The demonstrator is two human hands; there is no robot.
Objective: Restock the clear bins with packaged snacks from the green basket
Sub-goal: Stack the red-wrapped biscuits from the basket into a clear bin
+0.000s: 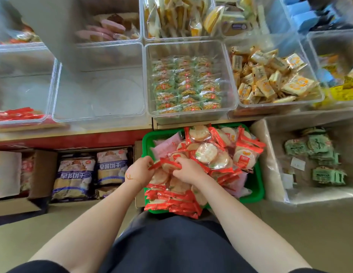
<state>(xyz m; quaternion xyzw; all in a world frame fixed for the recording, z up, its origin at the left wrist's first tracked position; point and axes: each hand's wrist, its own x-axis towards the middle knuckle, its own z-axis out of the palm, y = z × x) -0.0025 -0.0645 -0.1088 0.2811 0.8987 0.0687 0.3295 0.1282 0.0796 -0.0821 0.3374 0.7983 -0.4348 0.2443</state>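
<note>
Clear plastic bins sit in a row on the shelf; far-left bin (23, 85) holds only a thin layer of red packets along its front edge, so that's likely the one to top up. Next bin over (98, 91) looks empty. Below the shelf, a cardboard box (90, 174) holds blue-labelled biscuit bags, not part of this job. Left hand (139, 170) is at the near-left of the green basket (256, 190), fingers curled on a red-wrapped rice cracker packet (167, 165). Right hand (188, 170) is just beside it, fingers tucked into the same cluster, gripping packets. My read: both hands are gathering a bunch so one trip moves several. The basket sits below the shelf edge, piled over its rim, within easy reach. Above it, the bin of green-wrapped snacks (191, 83) is neatly rowed; the bin right of that (274, 75) has yellow packs heaped loose.
</note>
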